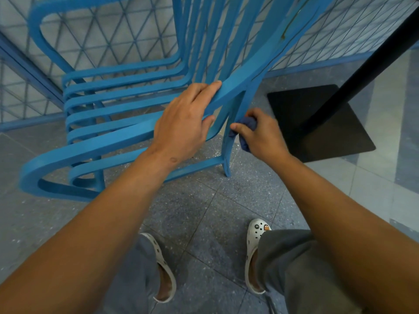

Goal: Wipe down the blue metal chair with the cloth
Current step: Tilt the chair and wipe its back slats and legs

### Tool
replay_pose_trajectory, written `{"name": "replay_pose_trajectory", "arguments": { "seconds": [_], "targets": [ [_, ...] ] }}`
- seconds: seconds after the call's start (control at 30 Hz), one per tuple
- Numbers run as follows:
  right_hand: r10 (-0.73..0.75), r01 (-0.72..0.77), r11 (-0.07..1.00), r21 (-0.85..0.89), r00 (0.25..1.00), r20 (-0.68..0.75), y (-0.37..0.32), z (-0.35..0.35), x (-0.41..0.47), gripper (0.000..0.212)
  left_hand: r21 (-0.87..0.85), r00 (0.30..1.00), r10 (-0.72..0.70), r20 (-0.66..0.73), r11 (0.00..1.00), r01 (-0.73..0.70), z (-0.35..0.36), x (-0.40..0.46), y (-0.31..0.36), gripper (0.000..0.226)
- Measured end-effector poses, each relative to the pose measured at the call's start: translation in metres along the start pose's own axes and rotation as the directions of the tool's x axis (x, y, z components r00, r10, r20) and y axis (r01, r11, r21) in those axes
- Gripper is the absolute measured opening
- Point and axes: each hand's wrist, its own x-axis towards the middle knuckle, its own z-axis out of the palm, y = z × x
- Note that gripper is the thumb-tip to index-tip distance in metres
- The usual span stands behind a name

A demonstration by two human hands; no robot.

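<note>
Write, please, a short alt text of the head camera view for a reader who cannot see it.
Seen from above, a person's left hand grips the curved armrest of a blue metal chair while the right hand presses a dark blue cloth against the chair's rear leg. The chair stands on a grey speckled tile floor, beside a black table base; white clogs show below.

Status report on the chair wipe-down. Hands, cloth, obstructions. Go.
Left hand grips the armrest of the blue chair. Right hand holds the cloth against the rear leg. Black table base close on the right, not touching.
</note>
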Motion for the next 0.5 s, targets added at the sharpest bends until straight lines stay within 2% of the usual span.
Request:
{"name": "replay_pose_trajectory", "arguments": {
  "seconds": [0.07,0.13,0.2,0.3,0.37,0.5],
  "targets": [
    [-0.088,0.096,0.985,0.142,0.994,-0.06,-0.014,-0.009,-0.001,0.019,-0.025,1.0,-0.002,-0.011,1.0,0.002,0.0,0.0,0.0,0.059],
    [-0.142,0.159,0.977,0.14,0.982,-0.123,-0.02,-0.012,-0.002,0.02,-0.031,1.0,-0.002,-0.018,1.0,0.001,0.001,0.001,0.0,0.057],
    [-0.109,0.12,0.988,0.101,0.988,-0.109,-0.016,-0.01,-0.002,0.022,-0.038,1.0,-0.006,-0.016,0.999,0.006,0.001,0.001,0.0,0.056],
    [0.01,-0.01,1.0,-0.006,0.999,0.037,0.007,0.004,-0.002,0.025,-0.038,1.0,-0.012,-0.018,0.999,0.011,0.001,0.002,0.001,0.057],
    [0.087,-0.081,0.994,-0.078,0.994,0.07,0.024,0.016,-0.005,0.022,-0.042,1.0,-0.009,-0.017,0.999,0.008,0.001,0.002,0.0,0.057],
    [0.069,-0.062,0.992,-0.11,0.995,0.068,0.029,0.021,-0.001,0.022,-0.067,1.0,0.005,-0.007,0.998,-0.006,0.001,0.003,-0.003,0.057]
  ]
}}
